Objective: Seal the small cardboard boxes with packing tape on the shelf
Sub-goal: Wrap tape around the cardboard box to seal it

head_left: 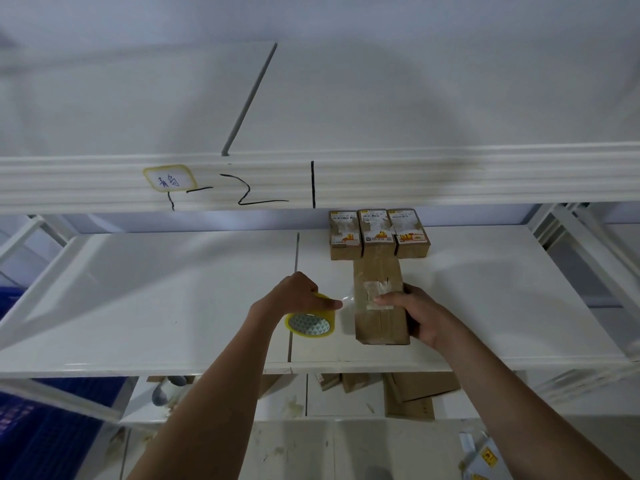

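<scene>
From the head camera I look down on a white shelf [173, 306], and both hands work over it, a little apart from each other. My left hand [298, 292] is curled around the tape roll [310, 323], a yellowish roll with a patterned core, and it holds the roll just beside the left side of the box [379, 306]. A clear strip of tape [349, 301] goes from the roll across the gap to the top of the box. The box is brown cardboard and lies flat on the shelf with its long side pointing away from me; some older tape pieces and a torn label are visible on its top. My right hand [415, 313] grips the box from its right side, with the thumb pressed on top where the strip ends and the fingers wrapped around the far edge. Behind this box, touching its far end or very near to it, three small boxes [379, 233] stand in a row side by side, each with a printed label on top. Above them is the front beam [450, 181] of the upper shelf, with black marker lines and a small handwritten sticker [169, 180]. Below the shelf I see flat cardboard pieces [415, 393] on a lower level, and a blue crate [52, 427] at the left.
</scene>
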A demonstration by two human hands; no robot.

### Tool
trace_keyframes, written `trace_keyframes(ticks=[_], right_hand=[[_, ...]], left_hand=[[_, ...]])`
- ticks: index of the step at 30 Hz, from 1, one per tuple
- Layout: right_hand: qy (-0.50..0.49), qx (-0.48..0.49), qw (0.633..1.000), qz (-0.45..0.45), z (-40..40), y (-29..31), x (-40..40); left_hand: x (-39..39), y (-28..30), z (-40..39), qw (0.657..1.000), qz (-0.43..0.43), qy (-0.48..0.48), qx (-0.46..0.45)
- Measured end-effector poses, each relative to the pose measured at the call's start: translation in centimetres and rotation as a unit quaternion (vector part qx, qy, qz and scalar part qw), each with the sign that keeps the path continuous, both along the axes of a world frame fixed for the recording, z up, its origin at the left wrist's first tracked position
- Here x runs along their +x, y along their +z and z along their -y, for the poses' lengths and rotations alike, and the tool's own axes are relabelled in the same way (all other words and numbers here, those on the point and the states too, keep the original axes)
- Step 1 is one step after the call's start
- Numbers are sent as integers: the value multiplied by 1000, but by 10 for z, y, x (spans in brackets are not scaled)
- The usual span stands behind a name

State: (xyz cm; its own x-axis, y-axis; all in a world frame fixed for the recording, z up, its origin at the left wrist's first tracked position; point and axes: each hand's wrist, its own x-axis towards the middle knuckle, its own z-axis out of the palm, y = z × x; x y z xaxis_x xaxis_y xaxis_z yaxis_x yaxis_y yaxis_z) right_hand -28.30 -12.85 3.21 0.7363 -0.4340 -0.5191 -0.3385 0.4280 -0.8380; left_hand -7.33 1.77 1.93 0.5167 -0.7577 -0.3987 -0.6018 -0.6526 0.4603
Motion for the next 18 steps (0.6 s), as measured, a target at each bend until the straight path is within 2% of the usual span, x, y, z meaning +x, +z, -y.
trace_keyframes(ticks=[13,18], right_hand=[[-3,82,995,53,-11,-6,1],[-6,82,997,12,-11,-7,4]], left_hand=[[-3,2,8,998,-47,-15,-43],[-3,1,5,999,-6,-21,-31]])
